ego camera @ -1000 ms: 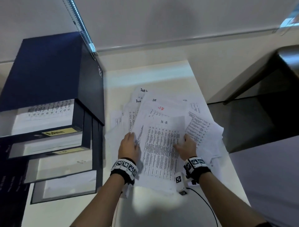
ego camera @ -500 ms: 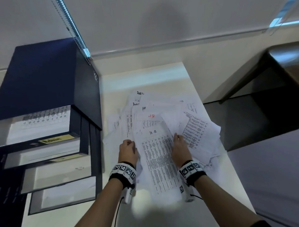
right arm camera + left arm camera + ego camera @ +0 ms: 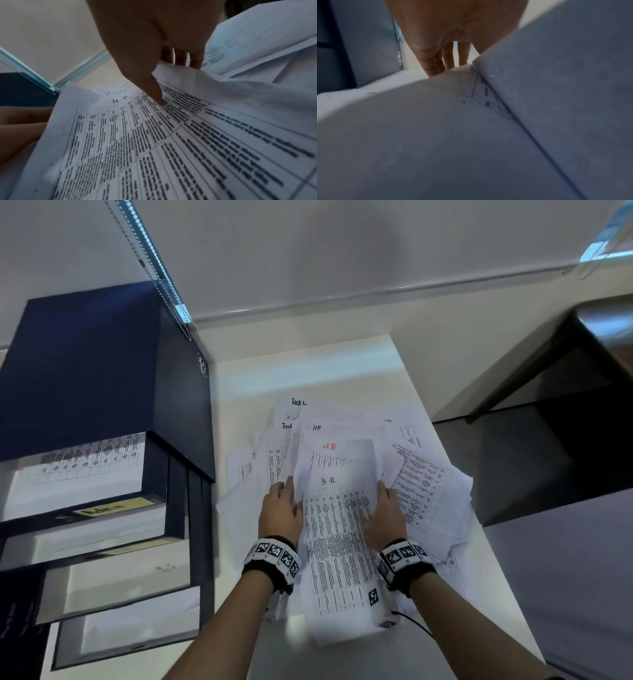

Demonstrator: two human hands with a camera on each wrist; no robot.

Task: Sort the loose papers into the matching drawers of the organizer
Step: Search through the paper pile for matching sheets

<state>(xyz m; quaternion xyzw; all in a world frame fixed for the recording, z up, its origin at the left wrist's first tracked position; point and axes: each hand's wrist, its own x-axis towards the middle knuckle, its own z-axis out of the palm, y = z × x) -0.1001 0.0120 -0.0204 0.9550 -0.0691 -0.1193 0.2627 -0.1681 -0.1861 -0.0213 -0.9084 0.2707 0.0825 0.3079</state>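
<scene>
A printed sheet headed "H-R" (image 3: 337,542) lies on top of a loose pile of papers (image 3: 428,484) on the white table (image 3: 308,364). My right hand (image 3: 385,515) pinches its right edge; the right wrist view shows the thumb (image 3: 154,92) on the H-R sheet (image 3: 154,148) and the fingers under it. My left hand (image 3: 279,508) lies at the sheet's left edge with straight fingers (image 3: 447,60); its thumb is hidden. The sheet is bowed between the hands. The dark blue organizer (image 3: 102,371) stands at the left, several drawers pulled out, the top one labelled "Admin" (image 3: 109,506).
More sheets headed "HR" (image 3: 317,428) and "Task" (image 3: 298,402) lie further back in the pile. A dark table (image 3: 548,440) stands to the right beyond the white table's edge. A blind's beaded cord (image 3: 154,261) hangs over the organizer. A black cable (image 3: 421,626) trails from my right wrist.
My hands have drawn closer together at the H-R sheet's edges, so the sheet has bowed and narrowed and now lies straighter towards me.
</scene>
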